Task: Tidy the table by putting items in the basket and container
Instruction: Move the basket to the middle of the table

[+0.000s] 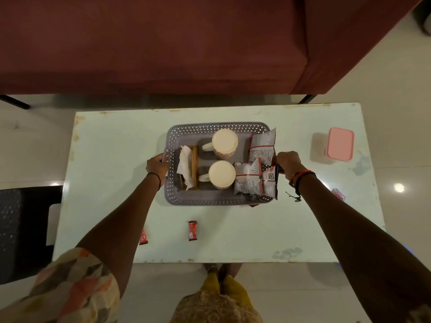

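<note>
While one small red sachet [192, 230] lies on the pale table [112, 217] close to the near edge, a second red sachet [143, 237] peeks out from under the left forearm just beside it. A bit further in, a pink wrapper [339, 194] shows next to the right forearm.

Then the grey perforated basket [217, 200] sits mid-table with both hands on it. The left hand [157, 164] has its fingers curled round the left handle. The right hand [288, 162] is clamped over the right rim, knuckles up, fingertips tucked out of sight. So the basket sits squarely between the two grips.

Inside, on the left there's a wooden napkin holder [195, 167] with a white tissue [185, 162]. Two cream-topped mugs [221, 174] stand one behind the other in the middle, and peanut packets [248, 180] are piled on the right, right up against the right hand.

Off to the right, well apart from the basket, the pink container [340, 144] stands with its lid on. Past the far edge is a maroon sofa [163, 43].
</note>
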